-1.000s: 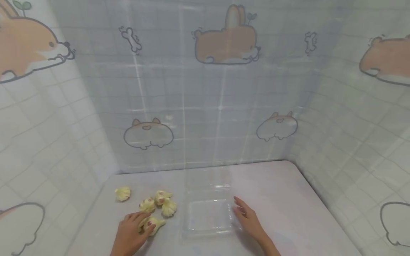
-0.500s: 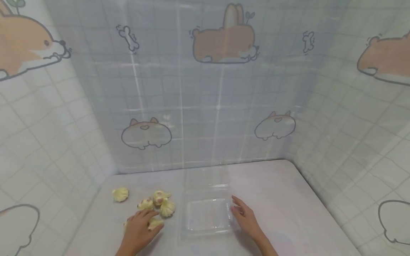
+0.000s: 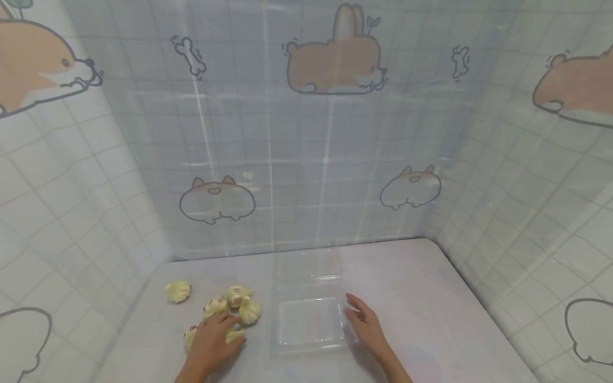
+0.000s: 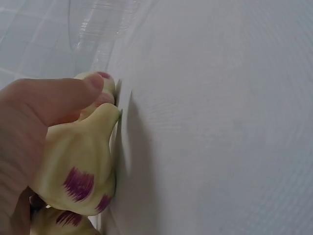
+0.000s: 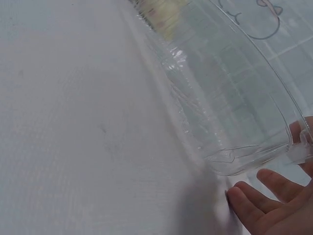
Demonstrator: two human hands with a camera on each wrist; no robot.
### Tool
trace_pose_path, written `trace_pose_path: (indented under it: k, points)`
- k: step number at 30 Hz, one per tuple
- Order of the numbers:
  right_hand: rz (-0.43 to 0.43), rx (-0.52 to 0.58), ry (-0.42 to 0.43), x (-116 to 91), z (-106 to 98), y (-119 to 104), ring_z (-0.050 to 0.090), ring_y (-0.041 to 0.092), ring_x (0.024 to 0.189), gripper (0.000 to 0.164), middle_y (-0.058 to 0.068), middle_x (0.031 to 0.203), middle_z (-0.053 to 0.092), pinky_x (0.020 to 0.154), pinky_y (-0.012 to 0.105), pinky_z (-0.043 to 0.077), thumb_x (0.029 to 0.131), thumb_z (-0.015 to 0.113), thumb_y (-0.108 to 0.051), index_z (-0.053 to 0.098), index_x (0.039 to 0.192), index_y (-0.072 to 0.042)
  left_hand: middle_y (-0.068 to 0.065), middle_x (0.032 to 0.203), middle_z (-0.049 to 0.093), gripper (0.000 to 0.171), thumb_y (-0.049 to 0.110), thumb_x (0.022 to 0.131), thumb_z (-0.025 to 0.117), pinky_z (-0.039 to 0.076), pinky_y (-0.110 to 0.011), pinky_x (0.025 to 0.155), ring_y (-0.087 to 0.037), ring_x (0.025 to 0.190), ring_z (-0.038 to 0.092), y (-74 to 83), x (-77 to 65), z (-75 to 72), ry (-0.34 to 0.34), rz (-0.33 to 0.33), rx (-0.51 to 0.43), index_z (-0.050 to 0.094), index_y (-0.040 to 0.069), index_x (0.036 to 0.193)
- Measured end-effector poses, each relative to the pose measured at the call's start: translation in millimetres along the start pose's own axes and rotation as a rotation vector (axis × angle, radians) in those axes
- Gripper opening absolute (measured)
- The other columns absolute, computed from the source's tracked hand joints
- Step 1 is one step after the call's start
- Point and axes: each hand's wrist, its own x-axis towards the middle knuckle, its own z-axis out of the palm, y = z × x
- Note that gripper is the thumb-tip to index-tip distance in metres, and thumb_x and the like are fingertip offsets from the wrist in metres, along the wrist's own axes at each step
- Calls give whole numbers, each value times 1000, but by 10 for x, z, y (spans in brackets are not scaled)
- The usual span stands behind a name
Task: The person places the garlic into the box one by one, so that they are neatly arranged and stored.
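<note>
My left hand point(image 3: 213, 338) closes over a pale yellow garlic bulb point(image 3: 233, 335) with purple streaks. In the left wrist view the thumb lies along this garlic bulb point(image 4: 78, 161), its neck jutting out past the hand; the other fingers are mostly hidden. More bulbs surround the hand: one point(image 3: 190, 336) at its left and several just beyond its fingertips. A clear plastic hinged box point(image 3: 311, 348) lies with its lid point(image 3: 308, 266) folded back. At the box's right edge rests my right hand point(image 3: 367, 327), fingers loosely extended; in the right wrist view one finger shows behind the clear rim point(image 5: 274, 73).
A separate garlic bulb point(image 3: 179, 291) lies at the far left of the white table point(image 3: 407, 287). Tiled sheets with cartoon dogs form a back wall point(image 3: 306, 138) and walls on both sides. The box stands in the middle, between the hands.
My left hand has moved slightly right over the front garlic bulb and covers more of it, uncovering another bulb at its left. The right hand stays at the box edge. The head view shifts slightly.
</note>
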Motion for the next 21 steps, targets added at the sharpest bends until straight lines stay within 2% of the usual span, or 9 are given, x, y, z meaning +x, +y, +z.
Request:
trace_pose_path:
  k: [5, 10, 16, 21]
  points:
    - [30, 8, 19, -2, 27, -4, 56, 38, 117, 42, 20, 138, 51, 95, 51, 45, 99, 56, -22, 51, 140, -12, 8, 92, 63, 32, 34, 66, 88, 47, -51, 80, -21, 92, 61, -19, -3, 39, -34, -16, 13, 70, 21, 90]
    - [38, 2, 31, -13, 35, -9, 56, 38, 116, 41, 20, 136, 52, 94, 53, 45, 99, 56, -23, 52, 139, -11, 9, 91, 62, 27, 28, 66, 87, 48, -47, 76, -20, 91, 60, -38, -32, 87, -14, -45, -14, 69, 23, 85]
    - [55, -6, 45, -20, 29, -16, 57, 37, 116, 41, 19, 136, 53, 95, 52, 45, 99, 56, -21, 53, 139, -12, 6, 86, 61, 22, 24, 67, 87, 50, -42, 70, -19, 83, 60, -56, -40, 110, 29, -31, -38, 70, 20, 81]
    - [50, -4, 45, -29, 28, 3, 57, 37, 116, 40, 19, 136, 53, 94, 51, 46, 99, 56, -19, 53, 138, -12, 6, 85, 60, 18, 25, 70, 85, 50, -41, 70, -18, 79, 60, -45, -55, 103, 10, -62, -51, 71, 21, 81]
